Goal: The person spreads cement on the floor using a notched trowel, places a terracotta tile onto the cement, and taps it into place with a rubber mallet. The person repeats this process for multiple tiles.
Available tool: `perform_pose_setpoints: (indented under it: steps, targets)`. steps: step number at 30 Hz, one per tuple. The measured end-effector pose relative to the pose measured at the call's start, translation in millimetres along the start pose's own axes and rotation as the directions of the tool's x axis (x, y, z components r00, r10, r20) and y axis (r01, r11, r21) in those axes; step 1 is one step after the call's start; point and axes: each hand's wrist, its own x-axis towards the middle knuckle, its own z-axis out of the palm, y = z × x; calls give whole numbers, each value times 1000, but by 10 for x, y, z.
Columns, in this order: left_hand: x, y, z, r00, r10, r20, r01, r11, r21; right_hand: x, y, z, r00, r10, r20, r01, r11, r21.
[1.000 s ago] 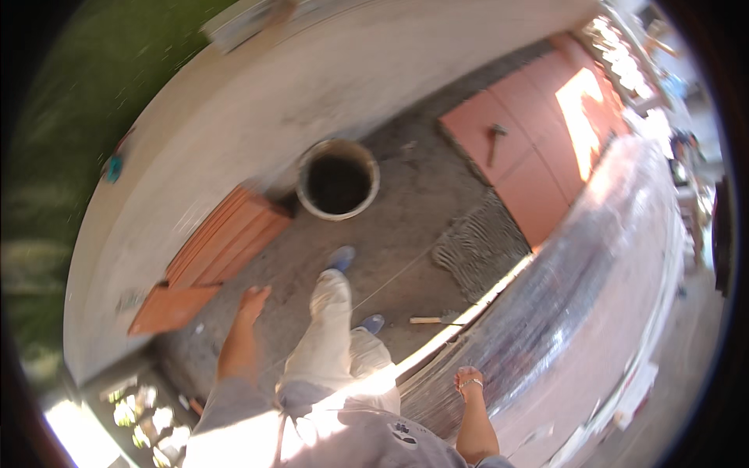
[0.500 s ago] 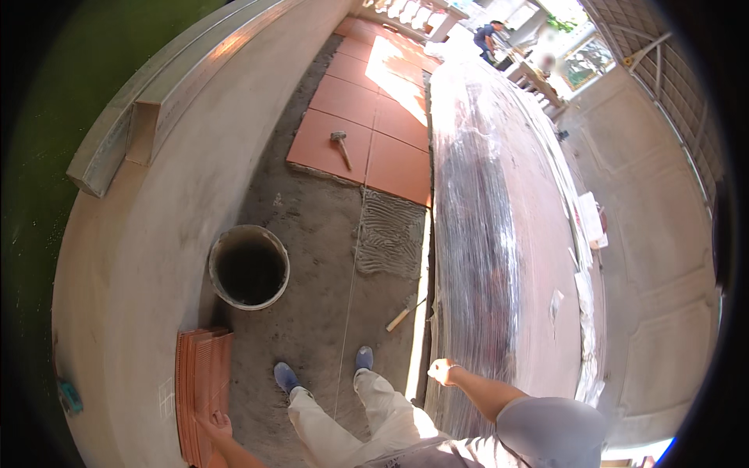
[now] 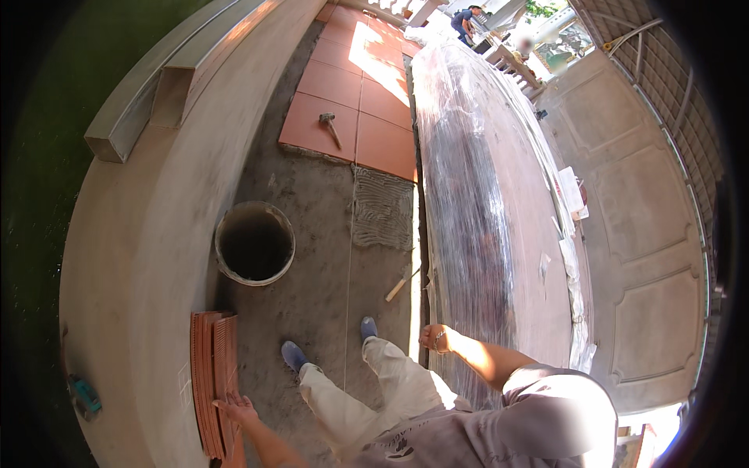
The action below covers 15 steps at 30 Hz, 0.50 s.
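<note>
My left hand [image 3: 236, 409] rests on the stack of terracotta tiles [image 3: 204, 374] at the lower left, fingers spread across the edges of the outermost tiles. The tiles stand on edge against the low wall. Beside the plastic-wrapped long object, my right hand [image 3: 434, 338] hangs with its fingers curled in, and nothing shows in it. Ahead of my feet, a notched trowel [image 3: 396, 290] lies on the floor, its pale handle toward me. Beyond it is a combed patch of mortar [image 3: 382, 209], meeting the laid tiles [image 3: 388, 145]. A mallet [image 3: 331, 130] lies on those tiles.
A bucket [image 3: 255, 243] stands left of centre. A string line [image 3: 349, 281] runs along the floor between my feet. The low wall [image 3: 168, 226] borders the left, with metal channels [image 3: 173, 93] on top. A person [image 3: 464, 23] works in the far background.
My view has shifted and turned slightly. My left hand's fingers have spread over the tile edges. My right hand stays curled near the wrapped object.
</note>
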Motion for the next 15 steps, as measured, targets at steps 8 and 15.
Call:
perform_pose_setpoints:
  steps: [8, 15]
  targets:
    - [-260, -246, -23, 970, -231, 78, 243, 891, -384, -41, -399, -147, 987, 42, -154, -17, 987, 159]
    - [-392, -770, -41, 962, -269, 47, 256, 829, -498, 91, -840, -329, 999, -51, -6, 51, 997, 61]
